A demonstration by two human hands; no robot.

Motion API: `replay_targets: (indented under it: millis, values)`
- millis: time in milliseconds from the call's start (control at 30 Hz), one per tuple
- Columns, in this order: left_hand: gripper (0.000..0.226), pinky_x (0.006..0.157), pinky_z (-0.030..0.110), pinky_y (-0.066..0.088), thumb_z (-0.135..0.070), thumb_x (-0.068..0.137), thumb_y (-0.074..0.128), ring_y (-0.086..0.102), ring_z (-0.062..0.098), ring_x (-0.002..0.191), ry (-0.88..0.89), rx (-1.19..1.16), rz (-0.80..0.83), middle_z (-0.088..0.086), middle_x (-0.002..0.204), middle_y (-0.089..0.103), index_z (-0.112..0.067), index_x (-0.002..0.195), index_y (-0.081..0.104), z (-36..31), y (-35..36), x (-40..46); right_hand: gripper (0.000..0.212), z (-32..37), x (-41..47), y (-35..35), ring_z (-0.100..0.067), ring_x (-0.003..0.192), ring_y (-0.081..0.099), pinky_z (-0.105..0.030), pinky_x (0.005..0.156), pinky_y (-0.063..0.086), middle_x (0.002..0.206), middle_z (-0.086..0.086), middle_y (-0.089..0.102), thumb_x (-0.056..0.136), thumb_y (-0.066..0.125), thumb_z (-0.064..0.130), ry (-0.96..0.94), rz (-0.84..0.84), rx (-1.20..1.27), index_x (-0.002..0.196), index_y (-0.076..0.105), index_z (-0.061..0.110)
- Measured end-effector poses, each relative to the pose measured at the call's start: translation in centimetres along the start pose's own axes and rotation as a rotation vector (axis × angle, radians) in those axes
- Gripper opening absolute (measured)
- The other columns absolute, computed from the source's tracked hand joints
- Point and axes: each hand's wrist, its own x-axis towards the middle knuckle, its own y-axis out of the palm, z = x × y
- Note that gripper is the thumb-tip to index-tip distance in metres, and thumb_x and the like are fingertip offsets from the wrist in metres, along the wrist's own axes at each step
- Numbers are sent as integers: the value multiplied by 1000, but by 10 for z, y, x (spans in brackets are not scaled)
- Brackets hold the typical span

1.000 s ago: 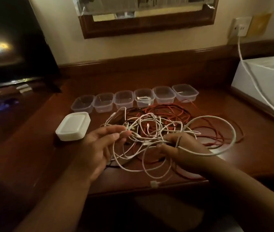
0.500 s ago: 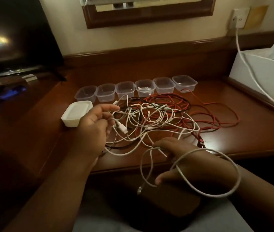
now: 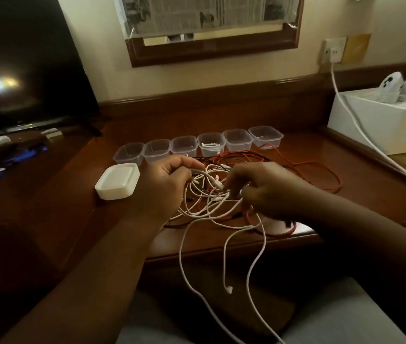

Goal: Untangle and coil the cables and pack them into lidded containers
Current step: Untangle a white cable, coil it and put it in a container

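A dark wooden tabletop [image 3: 346, 170] stands against a cream wall, with a television [image 3: 23, 70] at the left and a white box [image 3: 370, 130] at the right. Six clear containers [image 3: 198, 145] form a row at the rear; the fourth from the left holds a white cable. A stack of white lids [image 3: 117, 181] lies near the row's left end. The tangled cables [image 3: 212, 194], white, red and black, lie mid-table, white strands hanging off the front edge. The left hand [image 3: 164, 187] and right hand [image 3: 266, 189] both pinch white strands.

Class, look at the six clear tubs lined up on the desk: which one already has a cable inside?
The fourth tub from the left: a white cable lies inside it, while the other five look empty.
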Motion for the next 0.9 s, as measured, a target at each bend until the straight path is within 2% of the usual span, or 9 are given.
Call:
replay_targets:
  millis: [100,200,300,400,500,567,667,800,900]
  values:
    - [28,63,64,51,-17,88,51,59,46,68,13,18,46,15,77,70,-30,84,76,-4,4,-4,30,2,-2,-8,-29,94,71,-42,79,59,105,-12,70,88,50,14,83,98,666,115,61,20]
    - [30,62,54,49,-2,95,51,54,42,66,69,-15,106,3,72,66,-24,93,73,-11,11,-8,20,8,-6,-4,-29,80,66,-36,71,52,88,-11,70,98,48,16,62,229,615,111,63,14]
    - [26,64,51,53,-4,89,55,55,42,68,88,-70,151,2,71,62,-22,103,68,-13,16,-6,32,14,-6,-4,-17,53,42,-29,53,35,58,-2,48,101,49,30,92,243,500,75,58,12]
    - [22,53,33,38,-4,91,57,46,21,57,-65,-305,198,2,69,59,-19,100,70,-7,20,-7,47,14,-6,-9,-14,44,28,-27,47,25,49,-1,33,100,43,37,91,426,884,59,49,15]
    - [13,52,21,36,-20,84,64,50,8,55,-254,-672,245,1,69,58,-15,92,73,-11,33,-15,43,23,-2,-12,-14,53,54,-26,54,50,58,-1,55,96,41,36,-26,427,1498,66,63,12]
    - [17,50,18,40,-20,85,59,52,7,53,-312,-740,220,-1,64,58,-18,76,73,-17,41,-22,43,29,4,-12,-20,87,71,-30,78,59,90,-8,73,94,44,38,-149,296,1641,92,75,8]
    - [21,54,23,50,-22,95,51,56,13,56,-401,-795,252,2,63,51,-13,84,67,-24,39,-23,40,36,12,-9,-22,123,60,-33,103,49,128,-12,65,102,38,30,-403,64,1354,125,60,5]
    - [22,77,49,55,-26,88,54,56,20,61,-481,-622,443,5,69,52,-19,90,75,-23,24,-23,33,34,24,-20,-16,128,54,-26,107,44,133,-7,62,98,53,20,-716,-453,106,126,62,7]
    - [21,50,31,47,-20,96,50,40,13,47,-500,-495,520,1,61,41,-13,100,69,-21,14,-26,28,27,41,-33,-23,124,58,-33,101,49,128,-10,64,95,58,12,-690,-366,-589,122,65,9]
